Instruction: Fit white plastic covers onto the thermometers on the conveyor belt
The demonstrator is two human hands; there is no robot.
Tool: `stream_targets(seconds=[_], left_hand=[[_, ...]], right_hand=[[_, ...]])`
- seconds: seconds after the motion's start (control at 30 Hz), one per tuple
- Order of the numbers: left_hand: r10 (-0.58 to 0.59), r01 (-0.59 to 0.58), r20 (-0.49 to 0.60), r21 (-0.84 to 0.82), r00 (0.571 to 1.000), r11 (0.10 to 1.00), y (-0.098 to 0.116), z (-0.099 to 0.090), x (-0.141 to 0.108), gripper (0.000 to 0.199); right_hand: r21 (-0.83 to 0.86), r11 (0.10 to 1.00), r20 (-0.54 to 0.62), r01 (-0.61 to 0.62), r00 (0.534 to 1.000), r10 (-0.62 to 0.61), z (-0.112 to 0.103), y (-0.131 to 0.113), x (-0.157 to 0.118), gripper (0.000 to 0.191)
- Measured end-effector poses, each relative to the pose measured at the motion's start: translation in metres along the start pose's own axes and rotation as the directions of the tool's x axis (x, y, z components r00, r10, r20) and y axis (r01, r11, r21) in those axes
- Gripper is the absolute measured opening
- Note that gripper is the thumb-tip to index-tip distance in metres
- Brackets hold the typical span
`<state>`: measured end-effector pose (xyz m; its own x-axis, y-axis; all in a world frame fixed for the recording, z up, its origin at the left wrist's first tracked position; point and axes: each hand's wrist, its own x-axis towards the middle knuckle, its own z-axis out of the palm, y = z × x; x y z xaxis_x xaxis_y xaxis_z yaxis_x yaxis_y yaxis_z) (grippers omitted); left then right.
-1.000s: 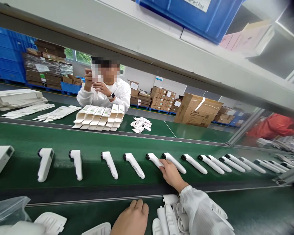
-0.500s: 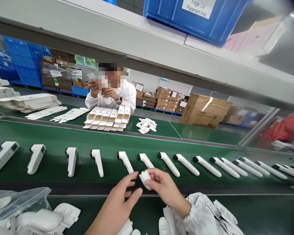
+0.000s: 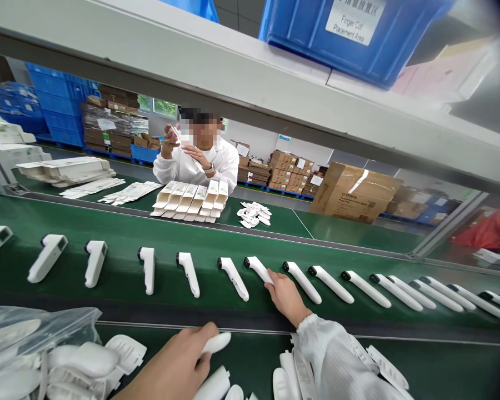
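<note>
My left hand [image 3: 183,355], low in the middle, is closed on a small smooth white plastic cover [image 3: 217,343] that sticks out past the fingers. Out over the green belt, my right hand [image 3: 285,297] has its fingers around the handle end of a white infrared thermometer [image 3: 256,266] with a black tip; the lower handle is hidden by the fingers. Other thermometers lie in a row on both sides, among them one just left [image 3: 233,279] and one just right [image 3: 302,282]. More loose white covers [image 3: 212,386] lie below my left hand.
White plastic parts and a clear bag [image 3: 66,325] lie at the lower left, more parts [image 3: 289,369] beside my right sleeve. A shelf beam [image 3: 191,61] with a blue bin [image 3: 341,39] crosses above. Across the belt a co-worker [image 3: 200,161] handles something behind open white boxes [image 3: 189,200].
The white cover has passed from my right hand to my left, which has drawn back lower left. My right hand has reached forward onto a thermometer. The view has shifted slightly.
</note>
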<state>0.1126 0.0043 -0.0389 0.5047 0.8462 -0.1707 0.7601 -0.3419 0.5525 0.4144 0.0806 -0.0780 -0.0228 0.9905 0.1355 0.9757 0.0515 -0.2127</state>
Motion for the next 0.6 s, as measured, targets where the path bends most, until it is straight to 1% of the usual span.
stream_targets(seconds=[0.03, 0.07, 0.1, 0.13, 0.17, 0.2, 0.23, 0.27, 0.3, 0.33, 0.37, 0.4, 0.43, 0.47, 0.5, 0.53, 0.6], left_hand=[[-0.019, 0.018, -0.01, -0.052, 1.0, 0.998, 0.004, -0.004, 0.002, 0.031], [-0.022, 0.02, -0.02, -0.099, 1.0, 0.995, 0.009, -0.009, 0.005, 0.027], [-0.014, 0.009, -0.038, -0.142, 0.999, 0.99, 0.013, -0.013, 0.007, 0.025], [0.006, -0.017, -0.062, -0.181, 0.998, 0.983, 0.017, -0.015, 0.009, 0.022], [0.027, -0.045, -0.084, -0.218, 0.996, 0.975, 0.021, -0.017, 0.011, 0.02], [0.047, -0.07, -0.097, -0.247, 0.994, 0.966, 0.024, -0.017, 0.013, 0.017], [0.056, -0.084, -0.11, -0.269, 0.992, 0.96, 0.027, -0.016, 0.015, 0.013], [0.057, -0.09, -0.121, -0.285, 0.991, 0.954, 0.029, -0.014, 0.017, 0.011], [0.046, -0.085, -0.136, -0.295, 0.99, 0.952, 0.031, -0.012, 0.018, 0.008], [0.025, -0.07, -0.154, -0.289, 0.988, 0.955, 0.033, -0.01, 0.018, 0.007], [0.004, -0.047, -0.163, -0.263, 0.987, 0.964, 0.034, -0.009, 0.017, 0.01], [-0.007, -0.027, -0.154, -0.216, 0.988, 0.976, 0.035, -0.008, 0.014, 0.019], [-0.002, -0.016, -0.12, -0.154, 0.993, 0.988, 0.035, -0.007, 0.011, 0.032], [0.018, -0.023, -0.054, -0.087, 0.998, 0.996, 0.035, -0.006, 0.007, 0.044], [0.044, -0.043, 0.026, -0.024, 0.999, 0.999, 0.034, -0.005, 0.003, 0.052], [0.068, -0.071, 0.11, 0.028, 0.992, 0.997, 0.033, -0.003, 0.0, 0.057], [0.107, -0.131, 0.228, 0.091, 0.968, 0.987, 0.03, 0.003, -0.006, 0.058]], right_hand=[[-0.011, 1.0, -0.016, 0.009, 1.0, -0.009, -0.007, -0.006, -0.003, 0.042], [0.015, 0.999, -0.04, 0.033, 0.999, -0.032, -0.015, -0.014, -0.008, 0.043], [0.089, 0.992, -0.048, 0.085, 0.996, -0.081, -0.024, -0.024, -0.015, 0.047], [0.2, 0.967, -0.046, 0.159, 0.987, -0.153, -0.034, -0.035, -0.024, 0.051], [0.344, 0.906, -0.012, 0.244, 0.967, -0.256, -0.044, -0.047, -0.033, 0.054], [0.49, 0.814, 0.058, 0.312, 0.92, -0.388, -0.052, -0.059, -0.042, 0.055], [0.592, 0.732, 0.098, 0.338, 0.871, -0.481, -0.058, -0.069, -0.049, 0.05], [0.657, 0.675, 0.126, 0.338, 0.833, -0.539, -0.062, -0.078, -0.054, 0.039], [0.693, 0.645, 0.144, 0.323, 0.814, -0.562, -0.064, -0.083, -0.056, 0.029], [0.706, 0.643, 0.148, 0.296, 0.826, -0.543, -0.063, -0.084, -0.055, 0.022], [0.708, 0.657, 0.144, 0.257, 0.859, -0.491, -0.061, -0.082, -0.051, 0.02], [0.705, 0.677, 0.131, 0.211, 0.9, -0.416, -0.057, -0.076, -0.045, 0.02], [0.691, 0.704, 0.107, 0.167, 0.939, -0.328, -0.051, -0.068, -0.039, 0.02], [0.664, 0.736, 0.069, 0.133, 0.969, -0.238, -0.046, -0.058, -0.032, 0.02], [0.626, 0.772, 0.023, 0.112, 0.987, -0.162, -0.04, -0.049, -0.026, 0.019], [0.576, 0.811, -0.02, 0.103, 0.993, -0.112, -0.033, -0.04, -0.021, 0.018], [0.451, 0.886, -0.064, 0.109, 0.994, -0.089, -0.021, -0.029, -0.014, 0.018]])
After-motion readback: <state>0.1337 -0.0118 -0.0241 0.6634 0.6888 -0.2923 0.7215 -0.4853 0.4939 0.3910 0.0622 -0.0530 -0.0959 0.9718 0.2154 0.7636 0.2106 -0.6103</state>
